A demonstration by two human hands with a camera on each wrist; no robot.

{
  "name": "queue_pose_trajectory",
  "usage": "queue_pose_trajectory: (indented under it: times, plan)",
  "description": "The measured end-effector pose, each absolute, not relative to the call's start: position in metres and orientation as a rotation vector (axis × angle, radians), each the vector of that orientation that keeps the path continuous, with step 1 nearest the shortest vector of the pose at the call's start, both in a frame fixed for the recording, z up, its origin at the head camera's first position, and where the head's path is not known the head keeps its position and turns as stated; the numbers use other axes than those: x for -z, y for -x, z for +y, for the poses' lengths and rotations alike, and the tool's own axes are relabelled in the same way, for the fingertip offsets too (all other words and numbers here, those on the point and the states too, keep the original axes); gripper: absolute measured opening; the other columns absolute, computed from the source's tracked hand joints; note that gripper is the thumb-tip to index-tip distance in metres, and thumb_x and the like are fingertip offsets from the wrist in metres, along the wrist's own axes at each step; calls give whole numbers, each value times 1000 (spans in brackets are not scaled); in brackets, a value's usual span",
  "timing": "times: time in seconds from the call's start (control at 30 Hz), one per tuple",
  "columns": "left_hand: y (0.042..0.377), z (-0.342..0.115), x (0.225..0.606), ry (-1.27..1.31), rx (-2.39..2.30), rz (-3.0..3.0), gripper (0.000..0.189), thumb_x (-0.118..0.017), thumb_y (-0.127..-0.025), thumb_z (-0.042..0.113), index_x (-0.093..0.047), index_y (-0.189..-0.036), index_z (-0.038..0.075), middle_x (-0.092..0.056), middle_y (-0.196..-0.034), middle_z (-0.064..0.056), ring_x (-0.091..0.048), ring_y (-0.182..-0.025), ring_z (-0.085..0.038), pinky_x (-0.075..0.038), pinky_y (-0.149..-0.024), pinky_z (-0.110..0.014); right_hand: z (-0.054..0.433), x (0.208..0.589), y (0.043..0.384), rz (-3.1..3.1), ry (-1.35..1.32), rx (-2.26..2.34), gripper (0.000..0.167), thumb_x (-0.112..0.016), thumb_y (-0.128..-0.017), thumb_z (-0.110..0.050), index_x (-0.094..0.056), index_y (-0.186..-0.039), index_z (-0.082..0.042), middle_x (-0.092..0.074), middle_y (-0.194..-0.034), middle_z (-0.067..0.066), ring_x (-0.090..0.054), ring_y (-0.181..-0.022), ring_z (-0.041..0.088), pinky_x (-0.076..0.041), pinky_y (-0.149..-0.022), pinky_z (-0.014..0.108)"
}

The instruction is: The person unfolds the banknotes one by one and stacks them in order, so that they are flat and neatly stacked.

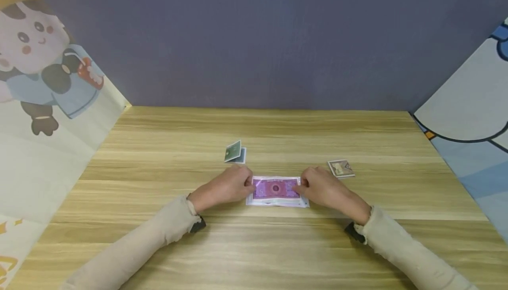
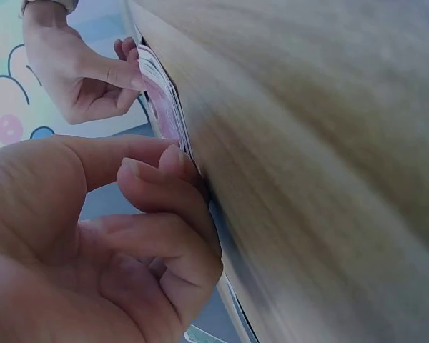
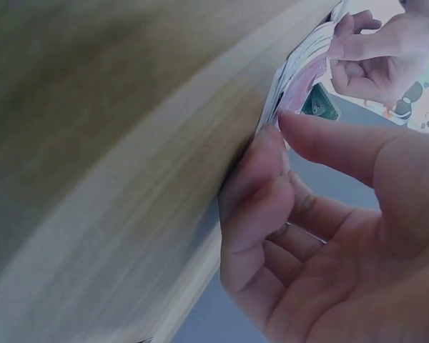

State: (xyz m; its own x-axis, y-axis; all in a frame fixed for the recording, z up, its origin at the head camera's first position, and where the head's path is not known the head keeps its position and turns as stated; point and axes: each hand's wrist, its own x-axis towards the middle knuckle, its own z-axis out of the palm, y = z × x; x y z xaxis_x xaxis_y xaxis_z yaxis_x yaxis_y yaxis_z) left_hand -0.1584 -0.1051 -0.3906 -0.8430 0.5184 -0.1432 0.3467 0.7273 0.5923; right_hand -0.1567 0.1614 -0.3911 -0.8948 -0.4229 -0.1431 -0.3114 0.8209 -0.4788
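A purple-and-pink banknote [image 1: 276, 188] with white borders lies on top of other sheets near the middle of the table. Several layered paper edges [image 3: 304, 53] show beneath it in the right wrist view. My left hand [image 1: 230, 185] pinches the left short end between thumb and fingers. At the opposite end, my right hand [image 1: 323, 187] pinches the paper the same way. The stack bows slightly between both hands, low over the wood. How many sheets each hand grips cannot be made out.
Behind the left hand, a folded green note [image 1: 233, 151] stands partly open. A folded brownish note [image 1: 341, 168] lies beyond the right hand. The wooden table [image 1: 274, 250] meets a dark grey-blue panel [image 1: 270, 38] at the back, with cartoon-printed sheets on both sides.
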Motion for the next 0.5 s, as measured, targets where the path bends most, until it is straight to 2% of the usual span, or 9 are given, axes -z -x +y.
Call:
queue_pose_trajectory:
  times: [0.3,0.5]
  plan:
    - [157,-106,390,-662,-812,2643,27,-69,-91,11,-56,-67,11,-54,-62,1,-44,-48,-7,-36,-41,-18,161,392,157,2771,582,657,44,-72,-92,-25,-49,-55,-18,-40,-49,-8,-34,-43,5,-28,-41,20]
    - [155,-108,387,-691,-831,2638,24,-68,-91,9,-58,-69,12,-55,-65,0,-44,-49,-7,-36,-43,-18,158,385,162,2856,686,704,28,-73,-90,-18,-61,-66,-17,-52,-58,-6,-43,-47,7,-38,-43,23]
